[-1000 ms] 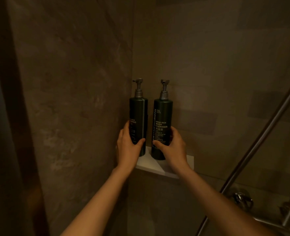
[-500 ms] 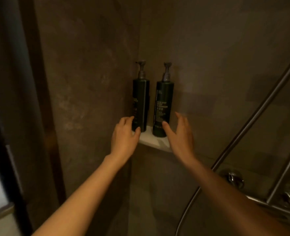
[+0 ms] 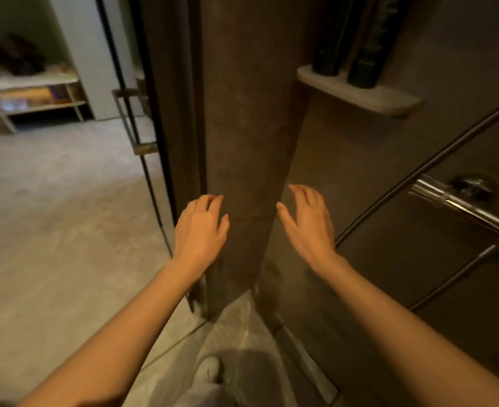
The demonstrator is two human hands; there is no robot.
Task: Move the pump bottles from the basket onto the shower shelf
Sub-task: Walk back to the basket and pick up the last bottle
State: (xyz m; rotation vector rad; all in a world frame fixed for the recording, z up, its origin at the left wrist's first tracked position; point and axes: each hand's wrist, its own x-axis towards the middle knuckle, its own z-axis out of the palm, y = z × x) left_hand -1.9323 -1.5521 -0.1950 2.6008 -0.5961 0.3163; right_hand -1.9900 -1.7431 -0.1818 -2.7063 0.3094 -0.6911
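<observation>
both pump bottles stand upright on the shelf (image 3: 359, 94) in the shower corner, side by side and nearly touching: the left bottle (image 3: 329, 36) close to the corner, the right bottle (image 3: 373, 42) just beside it. only their lower bodies show; the pumps are cut off at the top of the view. no basket is visible here, so whether more bottles wait in it can't be told.

the left hand (image 3: 199, 230) and right hand (image 3: 308, 224) hang well below the shelf, fingers spread and loose, holding nothing.

as for handling, the bottles look like dark, rigid plastic with a smooth glossy skin, probably slick if wet, and likely fairly heavy if full, though the blur makes that a guess. they are tall and narrow, so they would tip easily on the slim shelf. the sound place to grip is around the mid body with the whole hand, not by the pump neck, setting the base flat and well back from the shelf edge.
</observation>
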